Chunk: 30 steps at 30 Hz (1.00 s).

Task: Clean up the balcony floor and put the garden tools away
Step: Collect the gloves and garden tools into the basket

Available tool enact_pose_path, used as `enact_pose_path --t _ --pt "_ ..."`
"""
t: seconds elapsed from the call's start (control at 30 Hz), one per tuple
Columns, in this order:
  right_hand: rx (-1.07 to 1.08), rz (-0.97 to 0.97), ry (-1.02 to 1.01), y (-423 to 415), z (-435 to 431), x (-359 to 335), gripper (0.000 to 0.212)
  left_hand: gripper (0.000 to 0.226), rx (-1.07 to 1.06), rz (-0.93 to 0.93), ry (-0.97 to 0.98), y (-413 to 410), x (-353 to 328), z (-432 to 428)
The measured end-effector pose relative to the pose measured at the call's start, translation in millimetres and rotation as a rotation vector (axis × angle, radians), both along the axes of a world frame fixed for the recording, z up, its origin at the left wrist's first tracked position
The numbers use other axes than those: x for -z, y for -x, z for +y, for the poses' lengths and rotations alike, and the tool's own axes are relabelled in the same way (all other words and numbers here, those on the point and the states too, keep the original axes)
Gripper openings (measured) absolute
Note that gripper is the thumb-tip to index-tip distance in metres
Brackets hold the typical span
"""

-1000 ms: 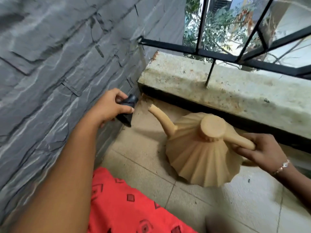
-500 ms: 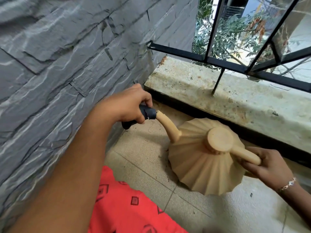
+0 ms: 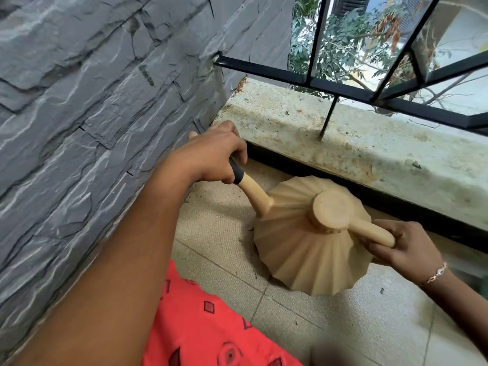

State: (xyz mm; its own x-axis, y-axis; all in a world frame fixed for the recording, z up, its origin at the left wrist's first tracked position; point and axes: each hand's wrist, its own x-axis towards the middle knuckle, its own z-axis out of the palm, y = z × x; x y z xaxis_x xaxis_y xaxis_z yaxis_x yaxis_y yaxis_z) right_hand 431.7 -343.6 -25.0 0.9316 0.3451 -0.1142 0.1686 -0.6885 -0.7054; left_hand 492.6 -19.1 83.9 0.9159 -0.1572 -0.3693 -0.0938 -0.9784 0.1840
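Here I see the tan pleated plastic watering can [image 3: 303,257] over the beige tiled floor [image 3: 351,326], spout [image 3: 254,192] pointing left into the left hand [image 3: 211,157] gripping its black cap [image 3: 237,174], right hand [image 3: 404,250] clasping the handle [image 3: 375,235].

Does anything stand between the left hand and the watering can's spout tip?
Nothing visible does. The left hand grips the black nozzle right at the spout tip of the watering can, with no gap or object between them. The right hand holds the handle.

Matt ribbed tan plastic watering can [image 3: 303,249], rough slate wall [image 3: 92,114], weathered concrete ledge [image 3: 369,149]
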Motion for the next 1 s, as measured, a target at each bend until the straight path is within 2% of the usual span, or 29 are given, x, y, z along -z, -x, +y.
enact_pose_path --t 0.1,0.17,0.3,0.5,0.6,0.73,0.87,1.0 --pt "0.001 0.01 -0.003 -0.1 0.2 -1.8 0.023 0.069 0.01 0.043 0.009 -1.6 8.8 -7.9" --pt "0.012 0.028 -0.002 -0.3 -0.1 0.3 0.027 0.073 0.02 0.015 -0.009 -0.9 15.8 -13.4" --pt "0.018 0.027 0.015 -0.9 -1.2 5.2 0.029 0.075 -0.064 -0.089 0.117 2.2 24.6 -17.4" --pt "0.033 0.02 0.013 -0.2 0.2 3.5 0.039 0.068 -0.063 -0.149 0.057 5.9 34.4 -28.6" --pt "0.022 0.025 0.023 -0.5 0.6 0.1 0.032 0.064 -0.062 -0.149 0.056 7.2 35.2 -28.6" --pt "0.004 0.05 0.053 -1.6 3.9 -6.7 0.025 0.04 -0.061 -0.178 0.037 5.7 39.7 -26.6" --pt "-0.092 0.163 0.373 -13.0 22.4 -20.5 0.017 0.037 -0.047 -0.211 0.004 5.9 45.1 -24.5" --pt "0.018 0.149 0.505 -6.3 34.6 -26.0 0.019 0.039 -0.053 -0.208 0.014 6.4 45.4 -30.0"
